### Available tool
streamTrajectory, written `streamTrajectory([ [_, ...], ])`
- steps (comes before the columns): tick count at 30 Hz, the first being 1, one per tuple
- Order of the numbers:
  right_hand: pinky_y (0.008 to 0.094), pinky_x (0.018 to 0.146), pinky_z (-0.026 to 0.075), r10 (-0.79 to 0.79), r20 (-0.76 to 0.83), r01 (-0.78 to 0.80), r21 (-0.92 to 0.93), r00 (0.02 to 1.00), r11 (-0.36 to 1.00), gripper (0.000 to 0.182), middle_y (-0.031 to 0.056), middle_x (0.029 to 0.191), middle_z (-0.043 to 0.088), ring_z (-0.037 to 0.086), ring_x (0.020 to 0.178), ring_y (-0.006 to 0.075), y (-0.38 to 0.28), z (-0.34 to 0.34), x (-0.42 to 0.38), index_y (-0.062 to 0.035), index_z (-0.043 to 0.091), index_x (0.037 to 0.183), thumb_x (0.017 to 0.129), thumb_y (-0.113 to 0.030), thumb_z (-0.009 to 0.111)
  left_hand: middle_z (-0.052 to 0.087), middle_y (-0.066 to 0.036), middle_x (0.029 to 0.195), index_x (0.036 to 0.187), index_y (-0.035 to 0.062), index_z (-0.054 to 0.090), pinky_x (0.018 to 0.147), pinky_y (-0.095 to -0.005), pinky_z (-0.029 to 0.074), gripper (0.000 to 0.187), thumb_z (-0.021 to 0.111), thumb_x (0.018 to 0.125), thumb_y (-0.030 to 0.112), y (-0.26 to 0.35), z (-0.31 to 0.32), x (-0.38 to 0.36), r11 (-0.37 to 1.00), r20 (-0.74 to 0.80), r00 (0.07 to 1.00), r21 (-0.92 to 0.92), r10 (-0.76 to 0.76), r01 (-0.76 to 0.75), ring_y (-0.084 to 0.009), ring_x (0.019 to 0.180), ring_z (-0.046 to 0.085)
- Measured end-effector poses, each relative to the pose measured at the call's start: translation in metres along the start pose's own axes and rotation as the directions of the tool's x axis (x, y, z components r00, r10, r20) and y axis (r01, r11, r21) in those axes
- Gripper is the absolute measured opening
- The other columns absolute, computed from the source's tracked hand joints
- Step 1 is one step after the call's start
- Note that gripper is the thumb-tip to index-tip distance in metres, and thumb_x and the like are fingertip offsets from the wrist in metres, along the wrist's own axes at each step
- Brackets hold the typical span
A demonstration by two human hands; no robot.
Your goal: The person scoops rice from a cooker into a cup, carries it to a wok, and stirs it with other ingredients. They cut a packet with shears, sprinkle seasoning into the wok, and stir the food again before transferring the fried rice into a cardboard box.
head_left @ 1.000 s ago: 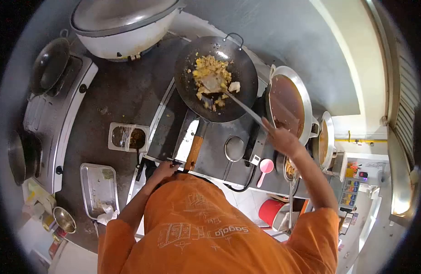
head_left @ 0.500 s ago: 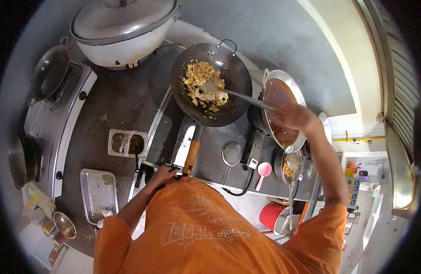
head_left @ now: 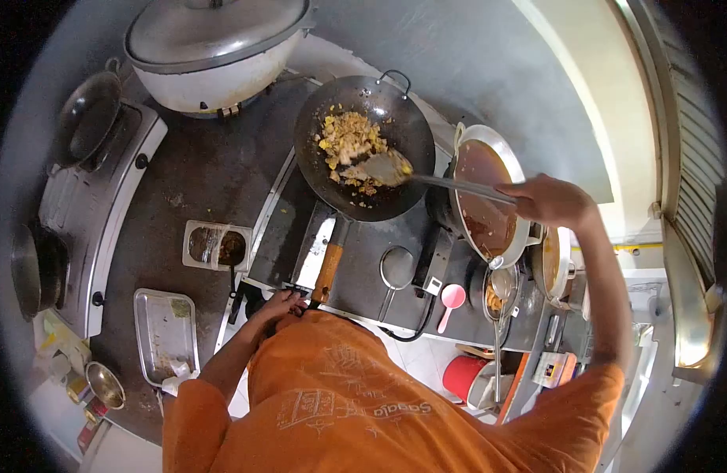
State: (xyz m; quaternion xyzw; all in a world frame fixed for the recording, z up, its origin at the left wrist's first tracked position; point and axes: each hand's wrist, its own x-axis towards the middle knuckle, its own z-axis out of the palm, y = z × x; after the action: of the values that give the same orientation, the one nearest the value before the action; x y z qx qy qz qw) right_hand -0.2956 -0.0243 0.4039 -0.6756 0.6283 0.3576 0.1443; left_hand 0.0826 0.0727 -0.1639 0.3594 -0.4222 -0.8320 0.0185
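Observation:
My right hand (head_left: 557,202) is closed round the long metal handle of a spatula (head_left: 387,168), its blade down in the wok. The wok (head_left: 403,118) sits on the burner with a wooden handle (head_left: 328,272) toward me. Chopped browned food with yellow bits, like fried rice or egg (head_left: 352,135), lies in it. At the front edge of the stove (head_left: 312,252), left of the wooden handle, my left hand (head_left: 281,306) is closed on a dark stove knob, mostly covered by the fingers.
Right of the wok stands a pot of reddish-brown liquid (head_left: 486,197). Nearer me lie a strainer (head_left: 397,268), a pink scoop (head_left: 452,296) and a ladle (head_left: 501,284). To the left are a small metal container (head_left: 215,246), a tray (head_left: 166,335) and a big lidded pot (head_left: 214,75).
My right hand has moved right, drawing the spatula blade toward the right side of the food. My left hand stays at the stove's front edge.

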Motion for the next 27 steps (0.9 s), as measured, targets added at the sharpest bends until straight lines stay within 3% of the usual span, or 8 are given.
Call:
streamTrajectory([
  [7, 0.0441, 0.072, 0.053, -0.212, -0.238, 0.278, 0.291, 0.948, 0.915, 0.05, 0.0215, 0.095, 0.068, 0.068, 0.078, 0.0366, 0.0, 0.097, -0.001, -0.0159, 0.054, 0.137, 0.088, -0.018, 0.063, 0.069, -0.007, 0.1, 0.123, -0.0016, 0.06, 0.08, -0.031, 0.05, 0.048, 0.045, 0.104, 0.039, 0.014, 0.004, -0.016, 0.991, 0.044, 0.996, -0.101, -0.083, 0.087, -0.0153, 0.083, 0.062],
  [9, 0.0449, 0.071, 0.054, 0.091, 0.028, -0.095, 0.356, 0.995, 0.93, 0.054, 0.0243, 0.1, 0.067, 0.068, 0.077, 0.0384, -0.045, 0.138, 0.032, -0.016, 0.048, 0.142, 0.089, -0.016, 0.061, 0.068, -0.007, 0.099, 0.123, -0.0017, 0.06, 0.08, -0.0309, 0.05, 0.049, 0.048, 0.103, 0.042, 0.028, 0.01, -0.028, 0.981, 0.007, 0.995, -0.164, -0.103, 0.103, -0.0153, 0.084, 0.062],
  [14, 0.0449, 0.05, 0.05, 0.192, -0.527, 0.169, 0.561, 0.828, 0.811, 0.07, 0.0192, 0.068, 0.062, 0.063, 0.054, 0.0321, -0.145, 0.273, 0.11, -0.0186, 0.021, 0.155, 0.094, -0.018, 0.055, 0.069, -0.006, 0.096, 0.117, -0.0027, 0.064, 0.078, -0.0322, 0.05, 0.054, 0.055, 0.098, 0.047, 0.038, 0.004, -0.041, 0.979, 0.007, 1.0, -0.205, -0.024, 0.025, -0.0156, 0.081, 0.063],
  [16, 0.0335, 0.032, 0.037, 0.216, -0.01, 0.082, 0.942, 0.976, -0.326, 0.066, 0.0072, 0.06, 0.052, 0.046, 0.036, 0.0168, -0.174, 0.251, 0.1, -0.0187, 0.024, 0.154, 0.097, -0.021, 0.055, 0.071, -0.007, 0.089, 0.105, -0.0025, 0.069, 0.074, -0.0344, 0.051, 0.049, 0.058, 0.097, 0.045, 0.029, -0.004, -0.035, 1.0, 0.004, 1.0, -0.011, -0.007, 0.007, -0.0176, 0.078, 0.065],
  [19, 0.0223, 0.029, 0.025, 0.107, 0.018, 0.083, 0.504, 0.994, -0.859, 0.057, -0.0016, 0.06, 0.041, 0.03, 0.035, 0.0053, -0.17, 0.224, 0.074, -0.0207, 0.034, 0.151, 0.099, -0.022, 0.055, 0.071, -0.012, 0.082, 0.093, -0.0018, 0.072, 0.071, -0.0378, 0.052, 0.043, 0.061, 0.095, 0.04, 0.039, -0.011, -0.033, 0.895, -0.113, 0.99, 0.445, 0.089, -0.03, -0.0231, 0.077, 0.068],
  [22, 0.0217, 0.03, 0.025, 0.196, 0.095, 0.024, 0.847, 0.976, -0.531, 0.056, -0.0026, 0.058, 0.042, 0.031, 0.037, 0.0053, -0.125, 0.193, 0.037, -0.0193, 0.034, 0.151, 0.099, -0.02, 0.055, 0.07, -0.018, 0.082, 0.09, -0.0005, 0.072, 0.071, -0.0402, 0.051, 0.036, 0.062, 0.094, 0.034, 0.069, -0.005, -0.049, 0.78, -0.192, 0.959, 0.625, 0.208, -0.044, -0.0286, 0.079, 0.069],
  [24, 0.0248, 0.034, 0.032, 0.275, -0.246, 0.161, 0.941, 0.929, 0.297, 0.059, -0.0031, 0.054, 0.04, 0.034, 0.037, 0.0105, -0.082, 0.204, 0.031, -0.0168, 0.034, 0.151, 0.097, -0.018, 0.057, 0.069, -0.019, 0.082, 0.089, -0.0004, 0.073, 0.071, -0.0413, 0.051, 0.034, 0.062, 0.093, 0.032, 0.078, -0.007, -0.052, 0.752, -0.16, 0.966, 0.658, 0.205, -0.051, -0.0305, 0.079, 0.068],
  [27, 0.0369, 0.05, 0.045, 0.144, -0.29, -0.024, 0.382, 0.946, 0.924, 0.055, 0.0116, 0.071, 0.055, 0.053, 0.055, 0.0257, -0.056, 0.198, 0.052, -0.0163, 0.039, 0.149, 0.096, -0.021, 0.056, 0.069, -0.02, 0.082, 0.088, 0.0, 0.073, 0.072, -0.0426, 0.051, 0.032, 0.062, 0.093, 0.03, 0.088, -0.007, -0.052, 0.731, -0.118, 0.982, 0.682, 0.145, -0.025, -0.033, 0.078, 0.068],
])
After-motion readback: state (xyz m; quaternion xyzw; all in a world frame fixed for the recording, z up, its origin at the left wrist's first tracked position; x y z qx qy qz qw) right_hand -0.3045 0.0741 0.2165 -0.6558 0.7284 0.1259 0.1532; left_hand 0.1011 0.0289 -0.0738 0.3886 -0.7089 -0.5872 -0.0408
